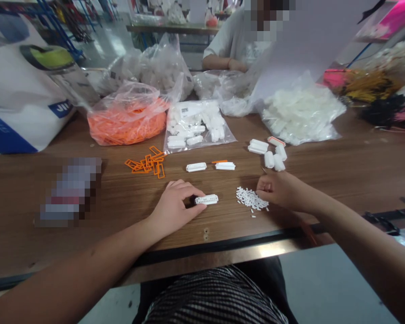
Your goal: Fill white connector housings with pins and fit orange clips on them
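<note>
My left hand (177, 204) pinches one end of a white connector housing (209, 199), whose face shows rows of small holes. At the right edge of a heap of tiny white plugs (249, 198) is my right hand (273, 189), its fingers curled together. Whatever those fingertips hold is too small to make out. Beyond the held housing lie two more white housings, a left one (196, 167) and a right one (225, 166) with an orange strip behind it. Several white housings (269, 158) are grouped past my right hand.
Loose orange frames (148, 163) lie left of centre, before a bag of orange parts (126, 121). Clear bags of white parts (199, 119) and white pieces (300, 110) line the back. A blurred flat object (70, 189) lies left. Another person (227, 49) sits opposite.
</note>
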`<act>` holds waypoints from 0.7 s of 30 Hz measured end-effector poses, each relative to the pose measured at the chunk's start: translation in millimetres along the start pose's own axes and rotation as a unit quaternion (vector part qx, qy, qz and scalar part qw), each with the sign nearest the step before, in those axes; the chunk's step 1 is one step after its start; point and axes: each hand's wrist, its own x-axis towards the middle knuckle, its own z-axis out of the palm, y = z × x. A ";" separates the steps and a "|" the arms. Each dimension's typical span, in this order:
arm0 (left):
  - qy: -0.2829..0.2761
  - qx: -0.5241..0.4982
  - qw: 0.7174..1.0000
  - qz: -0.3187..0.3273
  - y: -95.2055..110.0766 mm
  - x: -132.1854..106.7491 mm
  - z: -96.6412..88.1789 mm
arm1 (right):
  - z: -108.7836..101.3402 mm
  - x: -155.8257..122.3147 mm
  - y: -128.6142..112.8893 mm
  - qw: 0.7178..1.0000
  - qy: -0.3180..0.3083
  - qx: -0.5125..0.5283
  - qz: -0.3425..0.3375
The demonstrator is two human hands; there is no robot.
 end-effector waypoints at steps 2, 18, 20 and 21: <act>0.000 0.000 1.000 0.001 0.0 0.0 -0.1 | 3.0 0.7 2.8 0.999 0.028 -0.014 0.015; -0.004 0.000 1.000 -0.003 0.7 -0.2 -0.6 | 2.2 4.3 -0.6 0.995 0.069 -0.064 -0.025; -0.002 -0.001 1.000 -0.002 0.7 -0.1 -0.8 | 5.5 5.1 1.2 0.997 0.069 -0.044 0.004; -0.001 -0.001 1.000 0.000 0.6 0.0 -0.7 | 5.5 5.1 2.8 0.997 0.070 -0.038 0.016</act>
